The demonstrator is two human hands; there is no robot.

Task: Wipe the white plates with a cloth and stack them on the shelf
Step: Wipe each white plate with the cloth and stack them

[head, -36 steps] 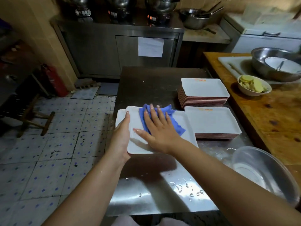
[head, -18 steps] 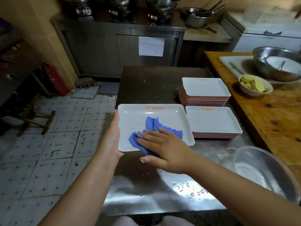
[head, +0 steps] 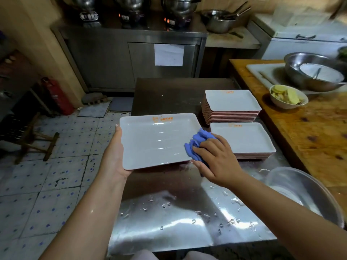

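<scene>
Wet steel table in a tiled kitchen, with one white plate held above it and wiped with a blue cloth.

Steel cabinets and pots fill the background beyond both hands. The left hand cups the plate's left edge, palm under the near corner, fingers hidden beneath and thumb along the rim. The right hand grips the bunched cloth, fingers curled over it and thumb below, pressing it on the plate's right edge. Just past the right hand lies a low stack of white plates, and farther beyond it a taller stack. To the right of the right forearm sits a clear bowl; a wooden counter further right carries a small bowl of sliced food.
</scene>
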